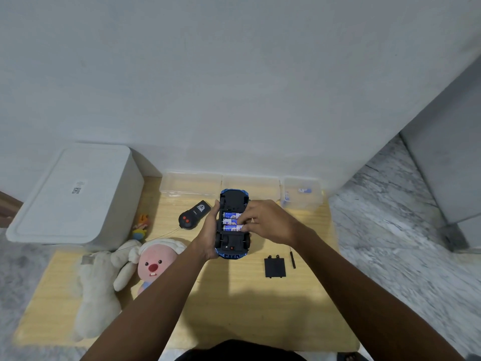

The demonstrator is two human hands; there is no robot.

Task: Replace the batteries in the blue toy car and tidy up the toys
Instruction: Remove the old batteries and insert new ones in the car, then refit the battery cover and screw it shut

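We've got the car (pixel 232 225) flipped belly-up over the desk (pixel 234 308), left hand (pixel 208 230) wrapped round its side. Three batteries (pixel 231 221) sit in the open bay, right hand (pixel 268 221) fingertips pressing on them. One cover (pixel 275 267) and one screwdriver (pixel 292 259) lie to the right. Two plushies (pixel 125 272), one remote (pixel 194 214), three clear tubs (pixel 192 185), one white box (pixel 75 196).

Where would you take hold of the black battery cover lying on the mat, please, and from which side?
Probably pinch the battery cover by its two long side edges from above: it lies flat, apart from the screwdriver, and its tabs at the ends are best avoided.
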